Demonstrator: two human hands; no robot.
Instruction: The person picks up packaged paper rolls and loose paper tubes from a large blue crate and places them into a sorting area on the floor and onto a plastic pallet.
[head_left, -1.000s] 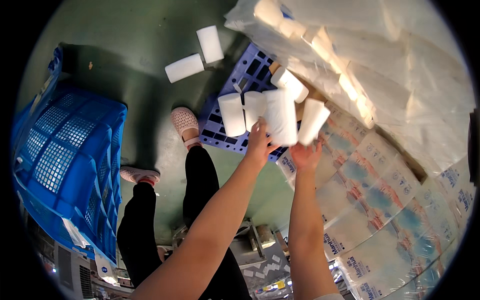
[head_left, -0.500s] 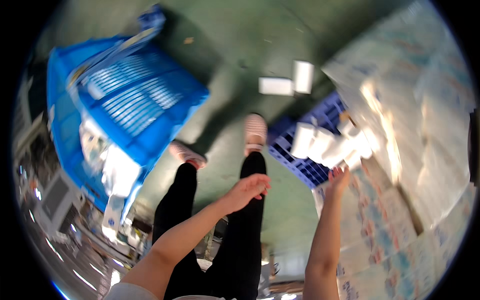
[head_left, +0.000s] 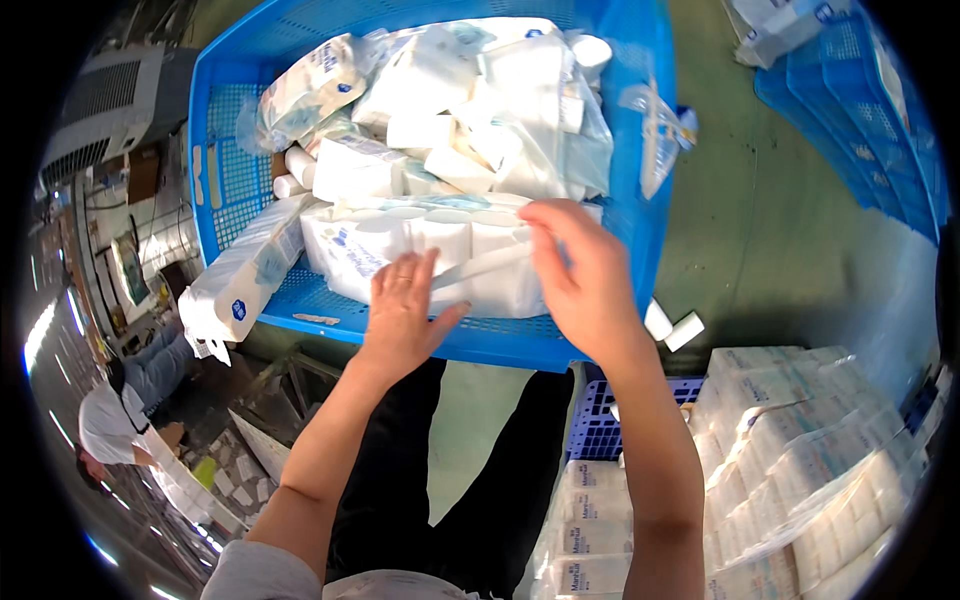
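Observation:
A clear plastic pack of white paper rolls (head_left: 480,235) lies along the near side of a large blue basket (head_left: 430,347). My left hand (head_left: 405,310) rests on the front of this pack with its fingers spread. At the pack's right end, my right hand (head_left: 580,265) has its thumb and forefinger closed at the top edge of the loose plastic film. Behind it in the basket are crumpled plastic packs (head_left: 420,85) and several loose white rolls (head_left: 425,130). A long wrapped pack (head_left: 245,270) leans over the basket's left near corner.
Stacked wrapped packs (head_left: 780,420) stand at the lower right beside a purple crate (head_left: 595,435). Two white rolls (head_left: 684,331) lie on the green floor. Another blue basket (head_left: 850,110) is at the far right. A person in a white top (head_left: 110,425) is at the lower left.
My view has swung from the floor and purple crate to the blue basket. Both hands, empty before, have come to the pack of rolls in it.

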